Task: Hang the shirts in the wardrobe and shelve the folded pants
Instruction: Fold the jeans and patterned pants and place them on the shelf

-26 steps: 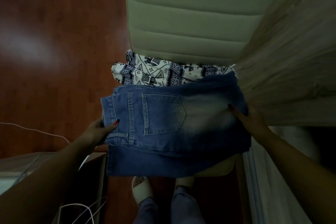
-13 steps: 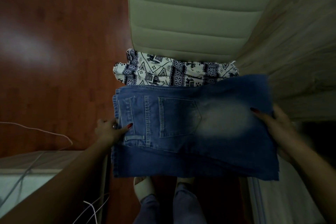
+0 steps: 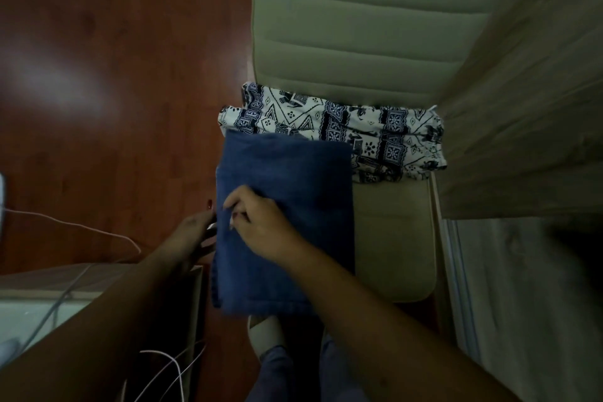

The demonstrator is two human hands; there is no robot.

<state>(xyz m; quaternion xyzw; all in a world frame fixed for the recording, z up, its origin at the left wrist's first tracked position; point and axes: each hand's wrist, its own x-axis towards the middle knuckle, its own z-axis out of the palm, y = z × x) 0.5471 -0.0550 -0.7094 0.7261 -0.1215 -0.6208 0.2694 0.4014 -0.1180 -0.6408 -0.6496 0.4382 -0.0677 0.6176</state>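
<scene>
Folded blue denim jeans [image 3: 293, 179]: long axis runs straight away from the person, over the left edge of the pale green padded chair [image 3: 391, 238]. The far end overlaps the white-and-navy patterned folded pants [image 3: 359, 127].

Right hand [image 3: 267, 225] on top, fingers [image 3: 239, 202] curled, pinching the left edge.

Left hand [image 3: 192, 235] at the same edge; its fingers slip beneath the denim (hidden, grip cannot be told). Waistband end indistinguishable.

One pair of folded jeans [image 3: 293, 179]; one patterned pants [image 3: 352, 127]; one chair [image 3: 359, 26]; two grips [image 3: 192, 235] [image 3: 261, 225]
</scene>
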